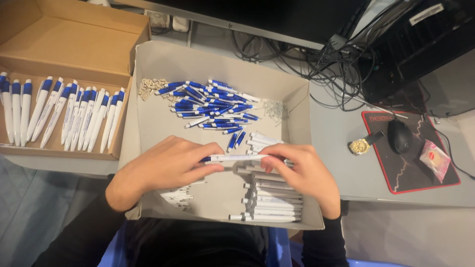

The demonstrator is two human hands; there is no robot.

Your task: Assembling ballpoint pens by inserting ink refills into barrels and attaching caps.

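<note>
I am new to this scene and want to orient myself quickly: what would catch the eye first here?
Both hands, the left hand and right hand, hold one white pen level over a grey cardboard tray. Behind them in the tray lies a heap of blue pen parts. A brown box at far left holds finished pens in a row.

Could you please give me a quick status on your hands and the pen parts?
Both hands, left hand and right hand, shut on one white pen barrel, held level over the cardboard tray. Blue pen parts piled beyond. Nothing in the way.
</note>
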